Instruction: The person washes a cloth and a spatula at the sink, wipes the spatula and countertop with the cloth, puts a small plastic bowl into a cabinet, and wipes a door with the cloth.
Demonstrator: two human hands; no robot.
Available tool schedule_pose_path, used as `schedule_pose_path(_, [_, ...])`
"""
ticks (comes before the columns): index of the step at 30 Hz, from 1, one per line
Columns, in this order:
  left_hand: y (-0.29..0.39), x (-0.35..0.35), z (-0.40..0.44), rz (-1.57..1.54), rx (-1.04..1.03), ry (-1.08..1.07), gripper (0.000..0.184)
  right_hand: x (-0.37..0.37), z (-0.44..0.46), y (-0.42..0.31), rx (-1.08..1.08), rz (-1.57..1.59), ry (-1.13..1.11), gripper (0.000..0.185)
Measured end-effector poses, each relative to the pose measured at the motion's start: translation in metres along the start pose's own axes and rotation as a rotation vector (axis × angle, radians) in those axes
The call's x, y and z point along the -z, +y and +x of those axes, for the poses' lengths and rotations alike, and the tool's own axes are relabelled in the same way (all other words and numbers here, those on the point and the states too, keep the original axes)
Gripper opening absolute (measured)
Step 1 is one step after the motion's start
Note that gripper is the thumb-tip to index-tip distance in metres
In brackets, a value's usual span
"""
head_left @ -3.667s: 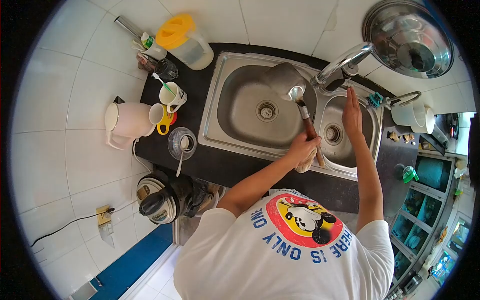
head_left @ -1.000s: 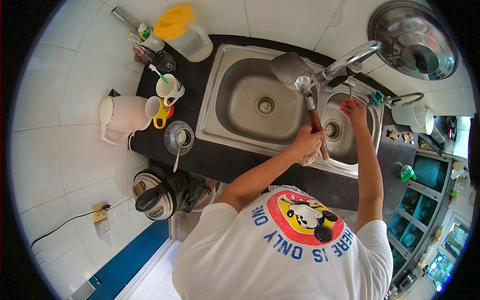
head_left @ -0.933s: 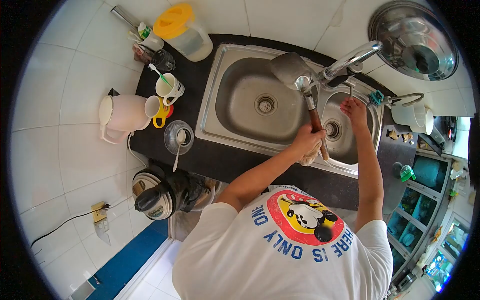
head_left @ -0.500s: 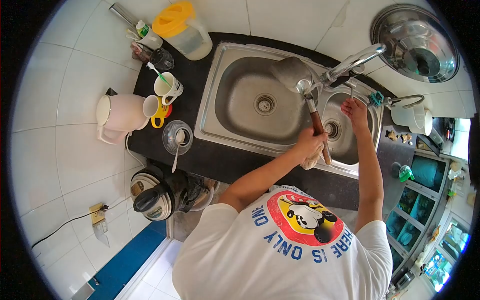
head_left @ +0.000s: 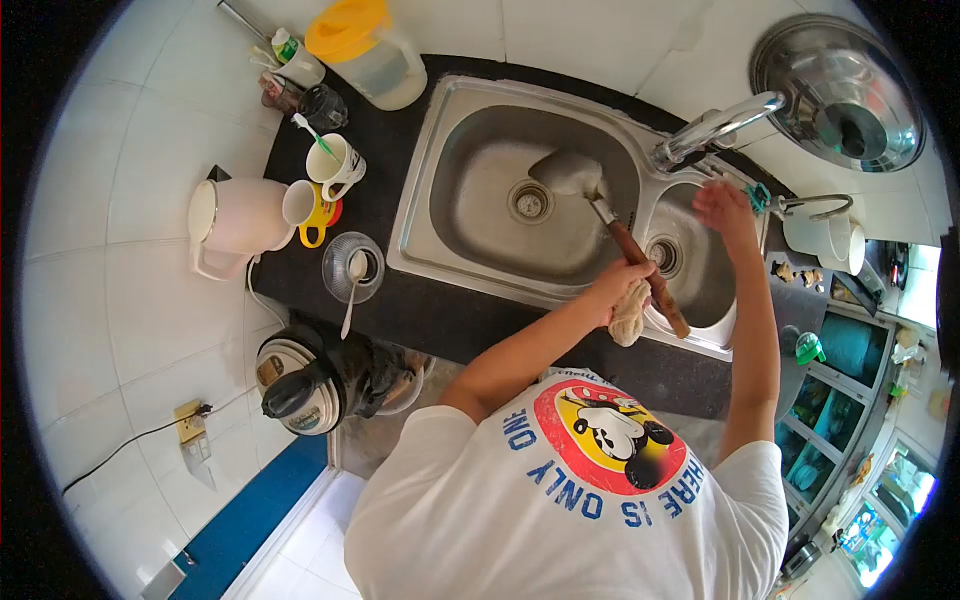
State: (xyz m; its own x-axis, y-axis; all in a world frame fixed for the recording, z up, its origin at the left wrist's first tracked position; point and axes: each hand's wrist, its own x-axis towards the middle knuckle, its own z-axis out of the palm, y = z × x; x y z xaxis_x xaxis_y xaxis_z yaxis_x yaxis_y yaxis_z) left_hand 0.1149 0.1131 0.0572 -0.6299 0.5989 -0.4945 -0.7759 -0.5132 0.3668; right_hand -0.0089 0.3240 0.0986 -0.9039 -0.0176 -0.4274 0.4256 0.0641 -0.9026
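My left hand (head_left: 622,285) is closed around the wooden handle of a wok spatula (head_left: 630,248). Bunched beneath that hand is a beige cloth (head_left: 628,318), held along with the handle. The broad metal blade hangs over the large left basin of the steel sink (head_left: 420,235), to the right of its drain. Over the small right basin is my right hand (head_left: 722,208), off the faucet (head_left: 720,128) and just in front of it. Its fingers are smeared by motion, so their pose is unclear.
Along the left counter stand a yellow-lidded jug (head_left: 370,60), a cup with a toothbrush (head_left: 338,168), a yellow mug (head_left: 315,215), a pink kettle (head_left: 245,228) and a glass bowl with a spoon (head_left: 352,265). A large metal lid (head_left: 840,95) leans at the back right.
The spatula blade has dropped from under the faucet into the left basin, its handle end shifting towards me. My right hand has moved away from the faucet lever.
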Motion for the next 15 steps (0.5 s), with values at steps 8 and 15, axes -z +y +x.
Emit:
schedule_pose_path(8, [0.021,0.023,-0.007,-0.240,-0.098,-0.382,0.031,-0.060,-0.117,-0.014,-0.229,-0.414,-0.554,0.039])
schedule_pose_path(15, [0.024,0.018,-0.015,-0.175,-0.173,-0.468,0.035,-0.078,-0.144,-0.017,-0.005,-0.643,-0.370,0.020])
